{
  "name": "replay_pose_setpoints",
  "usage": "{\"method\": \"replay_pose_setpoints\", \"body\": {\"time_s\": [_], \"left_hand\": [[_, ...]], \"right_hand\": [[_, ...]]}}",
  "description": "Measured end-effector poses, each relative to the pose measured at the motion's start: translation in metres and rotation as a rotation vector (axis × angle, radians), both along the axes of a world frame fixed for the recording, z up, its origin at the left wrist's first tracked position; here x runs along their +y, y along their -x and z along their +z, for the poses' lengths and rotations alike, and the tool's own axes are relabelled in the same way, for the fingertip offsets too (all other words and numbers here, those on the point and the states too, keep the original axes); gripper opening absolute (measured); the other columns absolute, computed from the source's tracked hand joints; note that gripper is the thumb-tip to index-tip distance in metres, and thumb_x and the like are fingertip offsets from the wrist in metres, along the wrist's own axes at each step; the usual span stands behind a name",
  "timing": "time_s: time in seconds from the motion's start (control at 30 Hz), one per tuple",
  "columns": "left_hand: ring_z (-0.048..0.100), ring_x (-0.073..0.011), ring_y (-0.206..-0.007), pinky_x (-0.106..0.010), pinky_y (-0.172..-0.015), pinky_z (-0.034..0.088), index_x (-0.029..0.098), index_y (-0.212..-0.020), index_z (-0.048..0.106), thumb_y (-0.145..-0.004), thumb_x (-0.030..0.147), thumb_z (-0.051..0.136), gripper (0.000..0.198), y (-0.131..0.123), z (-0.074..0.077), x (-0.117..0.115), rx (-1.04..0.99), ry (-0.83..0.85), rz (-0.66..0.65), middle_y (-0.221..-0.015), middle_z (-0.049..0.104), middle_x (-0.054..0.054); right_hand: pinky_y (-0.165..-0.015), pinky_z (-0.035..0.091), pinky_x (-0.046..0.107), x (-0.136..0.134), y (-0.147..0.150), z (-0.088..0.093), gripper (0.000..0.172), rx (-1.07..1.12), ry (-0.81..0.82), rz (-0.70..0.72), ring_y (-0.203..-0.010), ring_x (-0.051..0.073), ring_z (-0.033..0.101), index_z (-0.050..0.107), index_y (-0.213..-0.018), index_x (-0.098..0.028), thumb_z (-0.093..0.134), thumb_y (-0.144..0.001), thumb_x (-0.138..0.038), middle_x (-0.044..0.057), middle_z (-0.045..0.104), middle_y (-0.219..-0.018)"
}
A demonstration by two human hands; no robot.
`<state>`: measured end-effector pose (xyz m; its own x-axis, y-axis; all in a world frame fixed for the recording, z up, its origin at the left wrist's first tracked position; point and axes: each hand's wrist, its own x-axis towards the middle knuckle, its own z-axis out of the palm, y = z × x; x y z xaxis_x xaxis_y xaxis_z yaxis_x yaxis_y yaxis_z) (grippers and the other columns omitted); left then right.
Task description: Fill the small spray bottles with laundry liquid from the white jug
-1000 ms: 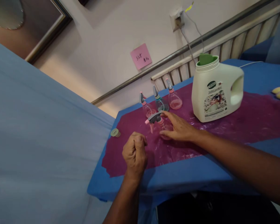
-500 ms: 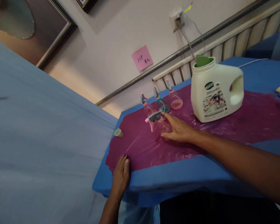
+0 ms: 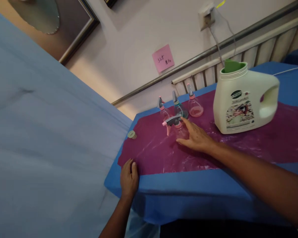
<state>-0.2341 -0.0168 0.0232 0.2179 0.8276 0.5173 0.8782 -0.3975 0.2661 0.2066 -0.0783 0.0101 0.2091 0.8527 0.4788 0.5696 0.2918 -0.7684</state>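
My right hand point(image 3: 196, 138) is wrapped around a small clear spray bottle point(image 3: 176, 127) with a grey and pink trigger head, which stands on the purple plastic sheet point(image 3: 164, 155). My left hand point(image 3: 129, 178) lies flat on the near left corner of the blue-covered table point(image 3: 188, 195), fingers stretched out, holding nothing. Three more small spray bottles stand just behind: a pink-topped one point(image 3: 163, 110), a teal one point(image 3: 178, 106) and a pink one point(image 3: 194, 105).
A large white detergent jug point(image 3: 243, 100) with an open green spout stands at the right. A small green cap point(image 3: 131, 134) lies at the table's left edge. A blue sheet point(image 3: 39, 138) fills the left. A pink note point(image 3: 163, 58) and a wall socket point(image 3: 205, 17) are on the wall.
My left hand has dropped from a raised fist over the sheet to lie flat on the table's near left corner. My right hand has stayed on the spray bottle. The view shifted slightly.
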Motion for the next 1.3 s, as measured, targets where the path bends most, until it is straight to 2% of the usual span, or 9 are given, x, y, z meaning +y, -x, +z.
{"method": "replay_pose_setpoints", "body": {"time_s": [0.17,0.33,0.53,0.67,0.8,0.97,1.1,1.2,1.3], "left_hand": [[0.074,-0.0387,-0.136,-0.065,-0.124,0.057,0.018,-0.129,0.079,-0.113,0.06,0.045,0.056,-0.003,-0.001,-0.006,0.032,0.003,0.021,-0.14,0.08,-0.02],[0.068,-0.0378,-0.149,-0.064,-0.132,0.05,0.018,-0.139,0.078,-0.114,0.056,0.045,0.057,-0.008,-0.001,-0.013,0.076,0.036,0.045,-0.154,0.075,-0.019],[0.059,-0.041,-0.159,-0.067,-0.137,0.041,0.012,-0.151,0.073,-0.114,0.059,0.041,0.067,-0.005,0.0,-0.014,0.147,0.123,0.074,-0.167,0.065,-0.023],[0.051,-0.0367,-0.167,-0.061,-0.142,0.035,0.011,-0.159,0.067,-0.115,0.06,0.036,0.073,0.0,0.008,0.017,0.184,0.219,0.061,-0.172,0.06,-0.022],[0.045,-0.0372,-0.171,-0.056,-0.143,0.032,0.01,-0.157,0.066,-0.112,0.065,0.042,0.075,-0.003,0.019,0.076,0.213,0.325,0.051,-0.174,0.057,-0.022],[0.062,-0.0395,-0.156,-0.056,-0.133,0.045,0.008,-0.141,0.071,-0.113,0.072,0.037,0.077,-0.005,0.03,0.132,0.2,0.387,0.097,-0.154,0.071,-0.03],[0.069,-0.0383,-0.146,-0.056,-0.129,0.049,0.013,-0.126,0.073,-0.111,0.075,0.034,0.075,0.003,0.038,0.141,0.164,0.376,0.12,-0.136,0.079,-0.027],[0.062,-0.042,-0.154,-0.062,-0.135,0.041,0.011,-0.126,0.072,-0.109,0.074,0.036,0.075,0.005,0.041,0.132,0.118,0.334,0.135,-0.143,0.075,-0.03],[0.056,-0.0447,-0.159,-0.066,-0.137,0.037,0.01,-0.13,0.072,-0.108,0.071,0.043,0.071,-0.007,0.041,0.114,0.062,0.293,0.087,-0.152,0.071,-0.031]], "right_hand": [[-0.127,0.051,0.073,0.0,0.004,-0.009,0.107,0.004,0.028,-0.001,-0.156,0.048,0.061,0.035,-0.18,-0.023,0.085,-0.088,-0.047,0.025,0.058,-0.173],[-0.123,0.053,0.077,-0.001,0.005,-0.017,0.107,0.006,0.027,-0.022,-0.153,0.05,0.063,0.034,-0.181,-0.026,0.085,-0.09,-0.052,0.025,0.061,-0.168],[-0.12,0.054,0.078,-0.006,0.004,-0.01,0.106,0.046,-0.006,-0.03,-0.15,0.05,0.065,0.035,-0.18,-0.027,0.085,-0.092,-0.059,0.024,0.065,-0.164],[-0.122,0.054,0.076,-0.012,0.004,-0.001,0.101,0.045,-0.043,0.001,-0.15,0.048,0.065,0.037,-0.179,-0.026,0.083,-0.094,-0.059,0.023,0.066,-0.163],[-0.123,0.051,0.078,-0.013,0.004,-0.001,0.104,0.009,0.005,0.001,-0.154,0.052,0.061,0.039,-0.178,-0.022,0.083,-0.093,-0.061,0.027,0.06,-0.169],[-0.121,0.053,0.079,-0.01,0.004,-0.005,0.101,0.002,-0.035,0.006,-0.15,0.05,0.065,0.036,-0.179,-0.026,0.083,-0.095,-0.059,0.024,0.065,-0.164],[-0.12,0.055,0.078,-0.008,0.005,-0.008,0.102,-0.009,-0.035,-0.008,-0.152,0.05,0.064,0.036,-0.179,-0.03,0.085,-0.093,-0.056,0.022,0.063,-0.167],[-0.12,0.055,0.079,-0.007,0.006,-0.009,0.103,-0.015,-0.012,-0.025,-0.152,0.051,0.064,0.037,-0.179,-0.029,0.086,-0.092,-0.056,0.023,0.062,-0.168],[-0.121,0.054,0.079,-0.009,0.005,-0.007,0.104,0.0,-0.011,-0.012,-0.151,0.051,0.064,0.037,-0.179,-0.028,0.086,-0.092,-0.057,0.023,0.063,-0.166]]}}
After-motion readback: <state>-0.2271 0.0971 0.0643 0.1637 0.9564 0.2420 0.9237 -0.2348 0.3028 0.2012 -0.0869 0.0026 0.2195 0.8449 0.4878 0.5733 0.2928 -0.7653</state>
